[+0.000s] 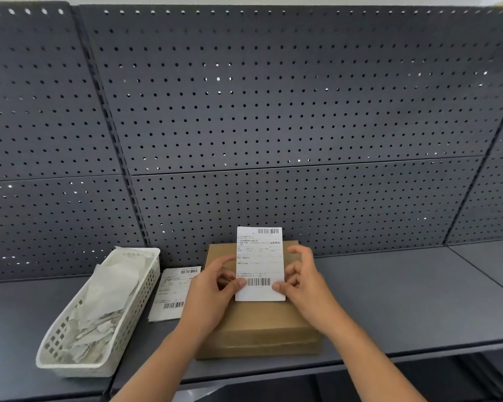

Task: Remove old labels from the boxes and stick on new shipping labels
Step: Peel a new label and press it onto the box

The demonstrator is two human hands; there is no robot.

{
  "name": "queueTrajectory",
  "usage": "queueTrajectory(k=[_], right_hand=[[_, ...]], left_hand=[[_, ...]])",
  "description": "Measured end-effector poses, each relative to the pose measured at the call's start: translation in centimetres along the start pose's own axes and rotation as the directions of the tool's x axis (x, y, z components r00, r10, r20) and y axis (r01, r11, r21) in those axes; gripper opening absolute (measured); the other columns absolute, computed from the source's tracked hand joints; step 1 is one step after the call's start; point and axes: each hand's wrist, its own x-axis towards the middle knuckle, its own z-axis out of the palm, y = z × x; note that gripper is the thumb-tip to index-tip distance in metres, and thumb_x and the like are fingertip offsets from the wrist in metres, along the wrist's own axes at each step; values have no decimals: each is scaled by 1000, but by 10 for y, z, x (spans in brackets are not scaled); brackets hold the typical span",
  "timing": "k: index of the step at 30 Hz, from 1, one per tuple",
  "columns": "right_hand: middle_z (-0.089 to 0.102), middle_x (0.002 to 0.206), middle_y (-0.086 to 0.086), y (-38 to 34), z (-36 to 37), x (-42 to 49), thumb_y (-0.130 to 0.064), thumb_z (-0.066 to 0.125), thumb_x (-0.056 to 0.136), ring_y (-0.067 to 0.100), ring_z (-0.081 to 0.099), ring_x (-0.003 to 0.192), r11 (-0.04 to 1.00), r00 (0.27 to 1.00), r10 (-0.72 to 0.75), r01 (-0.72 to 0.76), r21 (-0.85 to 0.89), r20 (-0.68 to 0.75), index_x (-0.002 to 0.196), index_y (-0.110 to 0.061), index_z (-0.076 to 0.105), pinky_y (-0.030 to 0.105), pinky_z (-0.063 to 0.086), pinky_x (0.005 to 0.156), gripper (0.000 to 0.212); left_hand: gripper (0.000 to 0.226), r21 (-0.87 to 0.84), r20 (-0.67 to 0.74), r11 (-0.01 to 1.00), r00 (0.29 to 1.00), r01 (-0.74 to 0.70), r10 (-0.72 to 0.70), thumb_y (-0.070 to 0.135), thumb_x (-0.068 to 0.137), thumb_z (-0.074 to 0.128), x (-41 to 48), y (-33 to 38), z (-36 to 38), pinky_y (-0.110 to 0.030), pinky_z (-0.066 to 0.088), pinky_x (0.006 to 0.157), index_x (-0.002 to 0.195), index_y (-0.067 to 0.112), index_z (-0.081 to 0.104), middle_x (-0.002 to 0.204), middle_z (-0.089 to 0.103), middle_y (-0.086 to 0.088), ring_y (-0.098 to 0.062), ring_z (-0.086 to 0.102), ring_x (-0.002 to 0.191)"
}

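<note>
I'm holding the new shipping label [259, 264] upright over the cardboard box [259, 323], which is sitting on the grey shelf [404, 300]. My left hand [212, 291] is pinching its lower left edge, thumb on the barcode; my right hand [299, 281] is pinching the lower right corner. This sheet looks thin and floppy, so I'm judging two-edge holds best, keeping it flat so it doesn't curl or stick crooked. Spare labels [172, 294] are lying between the box and the white basket [145, 288] of peeled scraps.
</note>
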Motion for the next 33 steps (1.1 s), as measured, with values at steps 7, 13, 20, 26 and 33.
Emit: queueTrajectory(k=[7,13,20,26,33], right_hand=[[64,96,-3,4,5,-1,-13,73,92,12,67,84,999,1000,-7,7,-32,-12,131,-48,26,33,58,82,71],[62,97,-4,3,5,-2,-13,72,94,8,65,85,998,1000,-23,23,-61,6,142,-44,25,25,56,81,74],[59,100,-7,4,6,-3,-15,73,93,4,63,86,995,999,-29,30,-97,12,146,-50,19,19,51,79,84],[57,104,-16,-2,8,-11,-19,77,90,4,63,90,993,999,-43,46,-107,34,153,-53,6,28,55,86,101],[54,102,-15,1,6,-14,-31,77,90,2,56,84,987,999,-49,47,-154,-8,155,-52,-14,22,48,78,113]], left_hand=[[50,25,-28,1000,1000,-7,7,28,88,81,-1,-2,2,-10,49,73,127,47,57,89,74,15,3,68,86],[47,125,-42,991,998,-51,57,29,89,79,-5,-1,6,-7,47,71,130,42,61,90,72,20,7,66,87],[47,136,-66,990,996,-49,58,26,89,80,-7,-1,8,-4,46,70,131,37,62,89,72,21,8,65,86],[50,165,-74,985,995,-48,61,27,89,79,-8,-1,11,-10,47,73,134,39,59,90,69,21,8,64,87],[57,109,-73,994,997,-26,34,27,87,82,-6,-4,9,-14,50,77,137,40,57,89,72,16,7,65,86]])
